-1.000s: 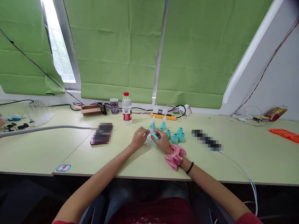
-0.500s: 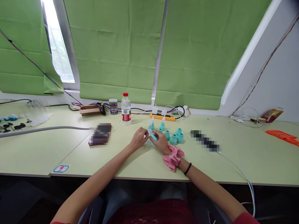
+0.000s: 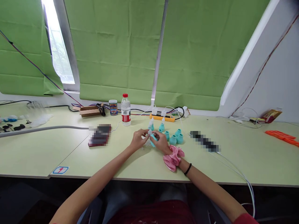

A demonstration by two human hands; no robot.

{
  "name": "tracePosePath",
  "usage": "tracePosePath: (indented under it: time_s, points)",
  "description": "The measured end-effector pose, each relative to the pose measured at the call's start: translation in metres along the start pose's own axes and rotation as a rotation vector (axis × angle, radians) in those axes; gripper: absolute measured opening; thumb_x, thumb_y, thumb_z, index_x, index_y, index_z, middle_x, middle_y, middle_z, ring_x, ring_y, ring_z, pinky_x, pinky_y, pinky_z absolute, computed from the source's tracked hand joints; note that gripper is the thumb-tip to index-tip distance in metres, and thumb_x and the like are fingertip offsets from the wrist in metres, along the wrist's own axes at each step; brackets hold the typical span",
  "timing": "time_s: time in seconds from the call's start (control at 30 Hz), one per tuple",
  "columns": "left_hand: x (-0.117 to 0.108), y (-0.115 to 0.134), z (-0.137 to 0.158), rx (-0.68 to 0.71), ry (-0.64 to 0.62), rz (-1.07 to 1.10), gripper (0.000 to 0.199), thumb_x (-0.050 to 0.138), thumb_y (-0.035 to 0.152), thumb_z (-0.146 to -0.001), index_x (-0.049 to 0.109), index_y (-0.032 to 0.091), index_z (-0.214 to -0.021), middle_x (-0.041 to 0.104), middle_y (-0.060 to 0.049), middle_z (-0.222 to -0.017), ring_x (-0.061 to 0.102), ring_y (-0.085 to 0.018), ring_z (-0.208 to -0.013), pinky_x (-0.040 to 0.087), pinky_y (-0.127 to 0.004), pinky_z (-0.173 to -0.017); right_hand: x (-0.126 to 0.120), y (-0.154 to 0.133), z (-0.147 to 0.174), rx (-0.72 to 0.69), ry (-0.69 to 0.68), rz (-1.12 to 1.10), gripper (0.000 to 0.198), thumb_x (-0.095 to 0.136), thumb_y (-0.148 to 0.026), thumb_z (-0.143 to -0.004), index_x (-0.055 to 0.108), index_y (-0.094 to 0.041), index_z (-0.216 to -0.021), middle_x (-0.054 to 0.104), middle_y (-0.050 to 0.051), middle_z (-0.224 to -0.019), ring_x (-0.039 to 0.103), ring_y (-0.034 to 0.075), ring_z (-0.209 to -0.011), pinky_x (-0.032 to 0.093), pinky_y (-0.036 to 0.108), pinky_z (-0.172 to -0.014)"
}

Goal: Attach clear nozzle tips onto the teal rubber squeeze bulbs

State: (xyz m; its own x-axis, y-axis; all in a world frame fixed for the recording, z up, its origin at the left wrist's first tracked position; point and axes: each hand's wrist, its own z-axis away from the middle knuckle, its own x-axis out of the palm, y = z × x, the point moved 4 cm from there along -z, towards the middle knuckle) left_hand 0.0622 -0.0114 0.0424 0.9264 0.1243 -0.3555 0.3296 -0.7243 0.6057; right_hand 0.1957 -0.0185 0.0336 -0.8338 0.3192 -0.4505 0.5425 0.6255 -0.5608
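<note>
My right hand [image 3: 162, 143] is closed around a teal rubber bulb [image 3: 153, 139], which is tilted and partly covered by the fingers. A small translucent plastic piece [image 3: 149, 132] sits at the bulb's upper end, and the fingers of my left hand [image 3: 138, 140] pinch it. Just beyond my hands stand two teal bulbs with clear tips, one of them a tipped bulb [image 3: 162, 126]. Several open-necked bulbs, among them a teal bulb [image 3: 173, 139], are grouped to the right. Small clear parts [image 3: 148, 143] lie on the table under my hands.
A water bottle [image 3: 125, 112], a can [image 3: 113, 107] and an open cardboard box [image 3: 90, 111] stand behind on the left. A yellow power strip [image 3: 163, 117] lies at the back. Blurred phone-like objects lie left [image 3: 100, 135] and right [image 3: 204, 141]; an orange part [image 3: 281, 137] is far right.
My left hand has turned slightly and its fingers have shifted on the translucent piece at the bulb's end. My right hand keeps its hold on the teal bulb, almost unmoved.
</note>
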Motion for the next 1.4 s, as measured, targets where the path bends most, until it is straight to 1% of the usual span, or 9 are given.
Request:
tracePosePath:
  time_s: [0.27,0.57,0.67,0.8,0.93,1.07,1.17,1.27,1.4]
  points:
    - [0.003,0.002,-0.002,0.147,-0.008,-0.178,0.018,0.048,0.026,-0.076,0.063,0.019,-0.071,0.059,-0.006,-0.063,0.050,-0.016,-0.062,0.040,-0.028,-0.060,0.002,0.003,0.001,0.033,0.040,-0.017,0.029,0.050,-0.030,-0.069,0.060,-0.011,-0.088,0.053,0.000,-0.059,0.045,0.010,-0.049,0.038,0.021,-0.046]
    - [-0.002,0.007,0.000,-0.042,0.119,-0.064,0.016,0.040,0.026,-0.080,0.052,0.017,-0.087,0.056,-0.001,-0.063,0.052,-0.011,-0.056,0.040,-0.022,-0.052,-0.010,-0.001,-0.001,0.123,0.254,-0.046,0.033,0.048,-0.034,-0.073,0.055,-0.012,-0.096,0.055,0.004,-0.070,0.051,0.013,-0.059,0.043,0.023,-0.055]
    - [-0.007,0.002,-0.001,-0.066,0.137,-0.148,0.015,0.042,0.025,-0.080,0.054,0.018,-0.084,0.058,-0.003,-0.066,0.052,-0.014,-0.064,0.039,-0.023,-0.052,-0.021,-0.002,-0.001,0.098,0.326,-0.012,0.034,0.046,-0.034,-0.075,0.052,-0.012,-0.100,0.055,0.005,-0.075,0.052,0.014,-0.065,0.044,0.025,-0.059]
    - [0.001,-0.009,-0.001,-0.019,-0.046,-0.343,0.013,0.049,0.026,-0.076,0.059,0.019,-0.077,0.061,-0.004,-0.070,0.047,-0.018,-0.074,0.038,-0.026,-0.059,-0.020,-0.018,0.001,-0.105,0.236,0.072,0.028,0.047,-0.029,-0.075,0.051,-0.014,-0.099,0.054,0.006,-0.081,0.051,0.016,-0.072,0.043,0.027,-0.066]
    - [0.011,-0.017,0.002,-0.018,-0.191,-0.441,0.018,0.044,0.027,-0.079,0.061,0.018,-0.077,0.061,-0.004,-0.070,0.045,-0.018,-0.075,0.037,-0.027,-0.062,-0.016,-0.024,0.000,-0.165,0.214,0.116,0.019,0.048,-0.028,-0.074,0.053,-0.015,-0.087,0.051,0.006,-0.077,0.050,0.017,-0.074,0.043,0.029,-0.068]
    - [0.004,-0.011,0.000,-0.070,-0.108,-0.368,0.028,0.032,0.029,-0.084,0.058,0.018,-0.081,0.060,-0.003,-0.070,0.045,-0.016,-0.072,0.036,-0.026,-0.063,-0.016,-0.018,-0.003,-0.154,0.182,0.127,0.016,0.056,-0.029,-0.069,0.054,-0.017,-0.080,0.052,0.005,-0.077,0.051,0.017,-0.072,0.044,0.030,-0.066]
    - [-0.004,-0.001,-0.003,-0.070,-0.036,-0.255,0.037,0.025,0.032,-0.085,0.054,0.017,-0.069,0.055,-0.001,-0.062,0.045,-0.013,-0.064,0.034,-0.024,-0.060,-0.008,-0.015,0.000,-0.190,0.041,0.116,0.018,0.056,-0.027,-0.070,0.054,-0.018,-0.085,0.056,0.005,-0.082,0.054,0.018,-0.076,0.044,0.030,-0.069]
    - [-0.003,0.004,-0.004,-0.071,-0.079,-0.236,0.039,0.035,0.037,-0.080,0.046,0.016,-0.050,0.042,0.002,-0.048,0.038,-0.010,-0.052,0.028,-0.022,-0.051,0.004,-0.017,0.007,-0.235,-0.118,0.115,0.020,0.054,-0.025,-0.072,0.052,-0.018,-0.091,0.060,0.005,-0.084,0.056,0.018,-0.077,0.044,0.030,-0.069]
    - [0.005,-0.002,-0.003,-0.229,-0.153,-0.048,0.044,0.041,0.038,-0.073,0.029,0.016,-0.037,0.023,0.006,-0.038,0.024,-0.006,-0.039,0.019,-0.022,-0.043,0.008,-0.020,0.011,-0.231,-0.121,0.145,0.018,0.057,-0.029,-0.071,0.055,-0.016,-0.083,0.062,0.005,-0.074,0.058,0.018,-0.068,0.044,0.029,-0.063]
